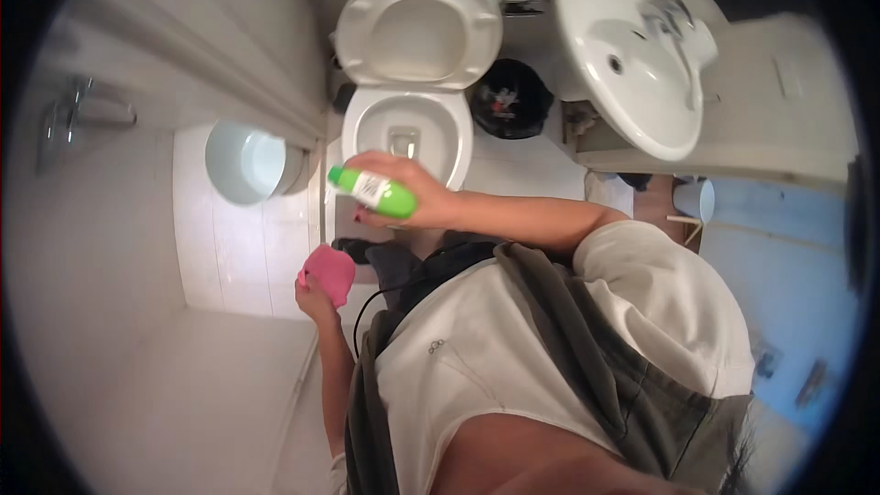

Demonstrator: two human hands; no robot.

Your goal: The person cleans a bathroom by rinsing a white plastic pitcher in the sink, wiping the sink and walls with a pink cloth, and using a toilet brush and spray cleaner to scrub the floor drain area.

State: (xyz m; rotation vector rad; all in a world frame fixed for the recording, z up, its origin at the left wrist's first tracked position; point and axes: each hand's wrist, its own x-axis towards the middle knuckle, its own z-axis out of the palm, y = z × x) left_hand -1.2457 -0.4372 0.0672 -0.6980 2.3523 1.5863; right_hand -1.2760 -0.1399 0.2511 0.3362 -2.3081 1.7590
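Observation:
My right hand (405,189) grips a green plastic squeeze bottle (385,196) with a white label and a darker green cap. The bottle is tilted sideways, its cap towards the left, above the front of the white toilet bowl (464,144). Both the toilet's lid and its seat (350,34) are raised. Lower left, my left hand (315,295) holds a pink cloth (331,273) beside my body, apart from the bottle. The hand covers part of the bowl's front rim.
A black lidded bin or bag (512,100) stands right of the toilet, below a white washbasin (584,48) with a metal tap (670,17). A pale blue bucket (244,165) is on the tiled floor at left, past a raised sill. A wall tap (75,113) is far left.

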